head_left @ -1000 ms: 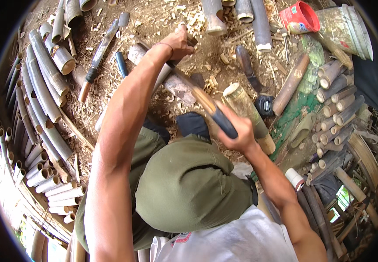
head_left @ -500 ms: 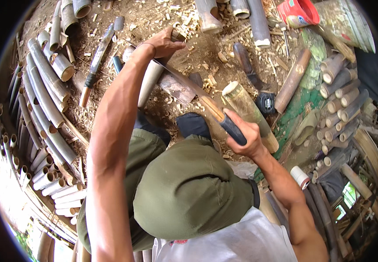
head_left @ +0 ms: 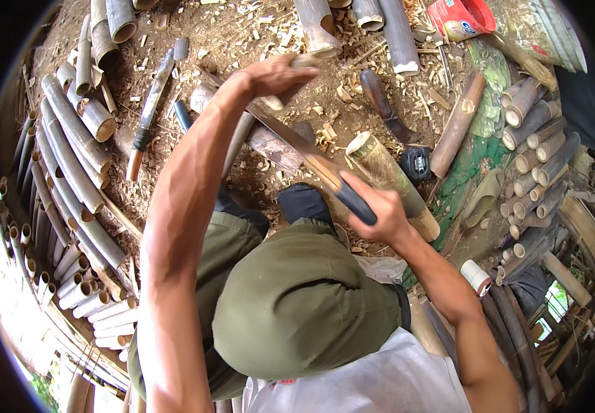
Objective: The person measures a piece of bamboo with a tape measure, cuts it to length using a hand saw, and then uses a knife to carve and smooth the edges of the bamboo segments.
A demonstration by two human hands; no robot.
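Near the frame's centre, our right hand (head_left: 383, 210) closes round a knife (head_left: 319, 167); upper centre, our left hand (head_left: 273, 74) grips bamboo (head_left: 290, 92).

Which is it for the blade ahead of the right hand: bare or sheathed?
Bare: uncovered grey metal shows on the blade beyond the wooden handle gripped in the right hand. Behind the left wrist, cannot tell.

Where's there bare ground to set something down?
Best patch: chip-strewn dirt bounded by the taped tool, left hand and top-centre bamboo. Smaller: between that hand and the dark-handled tool. Crowded: left bamboo pile, right bamboo pile, and around the right hand, with blade and log.
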